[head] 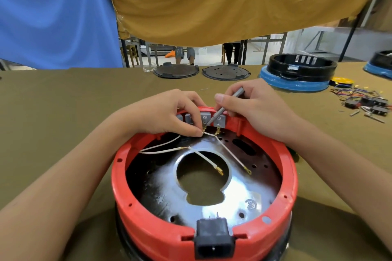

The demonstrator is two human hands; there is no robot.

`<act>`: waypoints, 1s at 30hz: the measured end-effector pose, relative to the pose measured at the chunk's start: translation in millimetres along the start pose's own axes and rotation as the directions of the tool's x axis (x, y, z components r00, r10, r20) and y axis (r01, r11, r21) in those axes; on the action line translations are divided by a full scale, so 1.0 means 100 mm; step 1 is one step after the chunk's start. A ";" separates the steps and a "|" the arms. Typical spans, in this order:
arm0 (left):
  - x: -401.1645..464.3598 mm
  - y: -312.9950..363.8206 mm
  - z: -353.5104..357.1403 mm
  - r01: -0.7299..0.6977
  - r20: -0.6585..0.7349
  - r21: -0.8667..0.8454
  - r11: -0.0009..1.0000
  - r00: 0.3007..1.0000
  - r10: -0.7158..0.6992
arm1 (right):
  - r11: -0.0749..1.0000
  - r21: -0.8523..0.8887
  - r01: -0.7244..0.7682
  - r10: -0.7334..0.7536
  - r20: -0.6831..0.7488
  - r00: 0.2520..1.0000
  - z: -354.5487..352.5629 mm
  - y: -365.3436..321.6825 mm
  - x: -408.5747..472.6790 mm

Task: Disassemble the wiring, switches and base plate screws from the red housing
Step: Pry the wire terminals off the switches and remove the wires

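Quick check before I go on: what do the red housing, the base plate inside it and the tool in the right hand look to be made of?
Housing: looks like moulded plastic, glossy red, with moulded ribs and holes in the rim.
Base plate: apparently sheet metal, bright with mirror-like glare, darker and stained toward the edges.
Tool in the right hand: slim grey shaft with a dull sheen, probably metal.

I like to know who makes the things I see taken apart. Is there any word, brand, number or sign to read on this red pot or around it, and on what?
None can be read.
Stamped round mark on the metal base plate inside the red housing: too blurred to read.
White label on the black housing at the far right: too small to read.
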State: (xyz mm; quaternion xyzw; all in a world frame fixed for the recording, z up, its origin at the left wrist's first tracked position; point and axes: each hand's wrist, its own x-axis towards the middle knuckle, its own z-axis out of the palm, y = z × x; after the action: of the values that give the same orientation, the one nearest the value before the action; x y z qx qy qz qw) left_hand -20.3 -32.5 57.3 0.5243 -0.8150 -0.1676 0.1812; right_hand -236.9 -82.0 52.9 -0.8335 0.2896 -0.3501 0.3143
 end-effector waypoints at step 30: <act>0.00 0.00 0.01 -0.002 -0.001 0.009 1.000 1.000 0.002 | 0.946 -0.243 0.216 -0.218 0.019 0.976 0.03 -0.02 0.06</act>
State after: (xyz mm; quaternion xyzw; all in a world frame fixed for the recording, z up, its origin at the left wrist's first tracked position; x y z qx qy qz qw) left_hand -21.1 -32.1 56.6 0.5242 -0.8162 -0.1635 0.1796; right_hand -230.4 -83.6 55.0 -0.8911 0.2383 -0.3477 0.1678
